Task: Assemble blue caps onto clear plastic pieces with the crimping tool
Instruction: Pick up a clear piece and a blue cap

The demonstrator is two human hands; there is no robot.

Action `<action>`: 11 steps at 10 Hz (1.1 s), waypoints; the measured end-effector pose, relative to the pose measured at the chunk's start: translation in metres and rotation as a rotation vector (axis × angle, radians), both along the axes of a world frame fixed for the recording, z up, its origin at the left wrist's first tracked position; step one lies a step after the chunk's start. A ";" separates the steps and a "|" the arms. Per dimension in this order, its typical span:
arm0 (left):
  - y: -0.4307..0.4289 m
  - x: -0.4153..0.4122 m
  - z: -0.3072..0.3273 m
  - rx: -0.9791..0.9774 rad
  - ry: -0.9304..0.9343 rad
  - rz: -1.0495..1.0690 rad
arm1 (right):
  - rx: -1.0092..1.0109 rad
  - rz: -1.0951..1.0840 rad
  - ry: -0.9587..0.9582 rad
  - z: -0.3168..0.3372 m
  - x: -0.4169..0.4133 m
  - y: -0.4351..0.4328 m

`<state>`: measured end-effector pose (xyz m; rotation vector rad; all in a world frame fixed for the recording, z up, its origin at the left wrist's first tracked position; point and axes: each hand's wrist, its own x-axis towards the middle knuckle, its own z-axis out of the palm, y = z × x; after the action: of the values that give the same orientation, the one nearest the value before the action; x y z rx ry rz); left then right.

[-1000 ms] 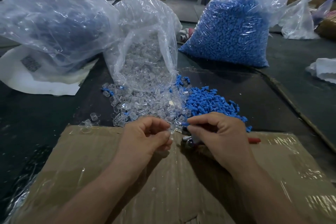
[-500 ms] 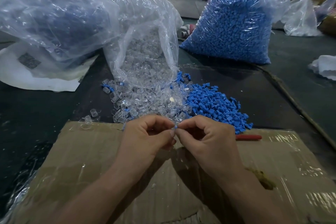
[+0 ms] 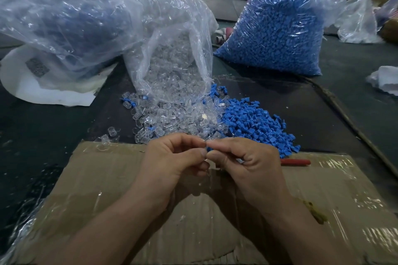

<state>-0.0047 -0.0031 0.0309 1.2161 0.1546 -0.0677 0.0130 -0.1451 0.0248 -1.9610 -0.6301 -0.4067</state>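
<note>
My left hand (image 3: pixel 172 161) and my right hand (image 3: pixel 247 163) meet fingertip to fingertip above the cardboard sheet (image 3: pixel 107 183). The right thumb and forefinger pinch a small blue cap (image 3: pixel 208 148). The left thumb and forefinger pinch a clear plastic piece that the fingers mostly hide. The cap is pressed against it. The crimping tool's red handle (image 3: pixel 295 162) sticks out from behind the right hand, and a metal bit shows between that hand's fingers. Loose clear pieces (image 3: pixel 172 118) and loose blue caps (image 3: pixel 254 122) lie in piles just beyond the hands.
An open bag of clear pieces (image 3: pixel 172 49) spills toward me. A full bag of blue caps (image 3: pixel 273 32) stands at the back right, and another filled plastic bag (image 3: pixel 64 19) on a white sack at the back left. The table is dark.
My right hand has moved left from over the tool with a blue cap and met my left hand. Both hands have since stayed pressed together.
</note>
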 end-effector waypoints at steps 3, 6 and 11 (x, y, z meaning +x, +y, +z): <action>0.000 -0.001 0.005 -0.059 0.081 -0.064 | -0.010 0.043 0.023 0.003 0.000 -0.005; 0.002 0.000 0.006 -0.102 0.124 -0.133 | -0.035 0.013 -0.060 0.001 0.000 -0.006; 0.001 -0.002 0.006 -0.030 0.132 -0.103 | -0.084 0.095 -0.116 0.000 0.004 -0.007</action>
<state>-0.0068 -0.0017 0.0371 1.1895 0.2055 -0.2402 0.0169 -0.1517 0.0253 -1.9886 -0.8235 -0.4435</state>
